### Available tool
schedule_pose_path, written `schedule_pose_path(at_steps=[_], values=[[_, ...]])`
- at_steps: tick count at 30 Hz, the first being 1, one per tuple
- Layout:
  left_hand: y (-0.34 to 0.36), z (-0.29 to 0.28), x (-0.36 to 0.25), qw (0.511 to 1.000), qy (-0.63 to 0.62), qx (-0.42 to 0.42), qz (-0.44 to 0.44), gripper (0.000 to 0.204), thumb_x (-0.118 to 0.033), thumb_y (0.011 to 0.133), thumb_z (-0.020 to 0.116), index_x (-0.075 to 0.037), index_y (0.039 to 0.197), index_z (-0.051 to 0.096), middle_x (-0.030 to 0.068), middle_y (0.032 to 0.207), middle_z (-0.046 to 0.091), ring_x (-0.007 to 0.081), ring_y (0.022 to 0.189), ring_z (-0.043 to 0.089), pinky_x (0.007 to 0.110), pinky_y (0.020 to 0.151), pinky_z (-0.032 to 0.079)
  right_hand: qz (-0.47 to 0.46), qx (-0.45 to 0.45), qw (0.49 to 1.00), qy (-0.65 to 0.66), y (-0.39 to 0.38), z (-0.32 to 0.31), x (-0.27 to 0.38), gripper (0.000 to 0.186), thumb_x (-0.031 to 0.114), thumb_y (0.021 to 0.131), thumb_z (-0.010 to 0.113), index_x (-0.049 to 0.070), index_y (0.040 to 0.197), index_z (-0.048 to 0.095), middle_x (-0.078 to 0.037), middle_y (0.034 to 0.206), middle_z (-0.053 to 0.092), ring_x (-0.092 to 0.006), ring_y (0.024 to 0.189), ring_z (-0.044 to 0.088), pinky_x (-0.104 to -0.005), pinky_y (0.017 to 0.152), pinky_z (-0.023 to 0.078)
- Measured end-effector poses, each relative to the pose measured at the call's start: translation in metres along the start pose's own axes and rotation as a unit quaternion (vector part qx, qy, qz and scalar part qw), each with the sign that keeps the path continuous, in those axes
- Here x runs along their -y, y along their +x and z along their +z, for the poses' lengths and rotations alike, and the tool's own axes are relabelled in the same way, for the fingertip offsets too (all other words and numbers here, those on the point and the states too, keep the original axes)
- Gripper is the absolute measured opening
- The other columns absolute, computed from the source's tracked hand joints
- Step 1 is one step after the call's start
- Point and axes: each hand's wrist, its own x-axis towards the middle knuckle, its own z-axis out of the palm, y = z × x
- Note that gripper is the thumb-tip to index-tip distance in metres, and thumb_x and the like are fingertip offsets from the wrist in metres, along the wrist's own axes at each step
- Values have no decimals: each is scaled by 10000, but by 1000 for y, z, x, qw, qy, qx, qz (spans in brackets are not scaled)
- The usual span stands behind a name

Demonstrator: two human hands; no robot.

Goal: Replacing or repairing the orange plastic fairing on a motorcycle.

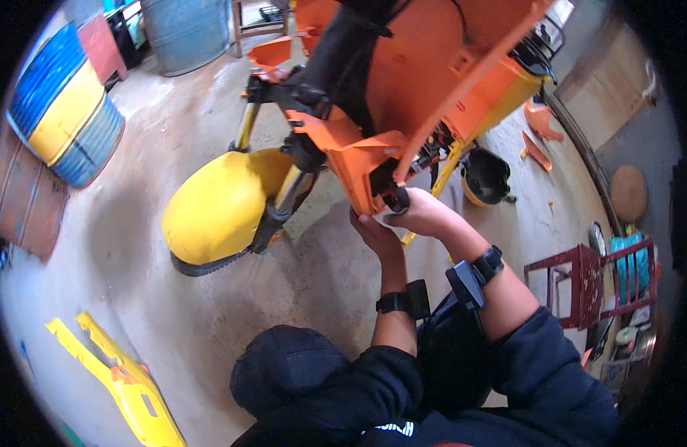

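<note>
In front of me stands a partly stripped motor vehicle with orange body panels, a black steering column and a yellow front mudguard (pixel 223 205) over its wheel. My left hand (pixel 373 229) is closed around the lower tip of an orange plastic panel (pixel 354 165), its thumb against the edge. Right beside it, my right hand (pixel 427 213) closes on a black round part (pixel 396 199) at that panel's opening; the fingertips are partly hidden. A larger orange panel (pixel 433 82) rises above both hands. Black straps with small boxes circle both wrists.
A yellow body panel (pixel 127 387) lies on the floor at the lower left. Blue-and-yellow drums (pixel 64 112) stand at the far left. To the right are a black-and-yellow headlamp-like shell (pixel 486 177), orange broken pieces (pixel 538 141) and a dark red wooden stool (pixel 574 283).
</note>
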Motion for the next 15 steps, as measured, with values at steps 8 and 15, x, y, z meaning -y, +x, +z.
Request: schedule_pose_path(at_steps=[8, 15], values=[[-5, -2, -5, 995, 86, 41, -43, 627, -405, 989, 494, 61, 1365, 308, 228, 1344, 445, 283, 1224, 476, 383, 1016, 390, 37, -43, 998, -37, -10, -5, 5, 360, 351, 834, 660, 88, 1078, 629, -205, 935, 666, -379, 917, 637, -422, 797, 508], [7, 1, 12, 985, -164, -47, 4, 633, -342, 929, 630, 91, 1292, 346, 230, 1277, 502, 292, 1156, 534, 388, 973, 435, 35, -76, 995, -53, -12, 0, 7, 271, 308, 829, 659, 119, 1023, 662, -190, 893, 672, -379, 883, 644, -448, 757, 520]])
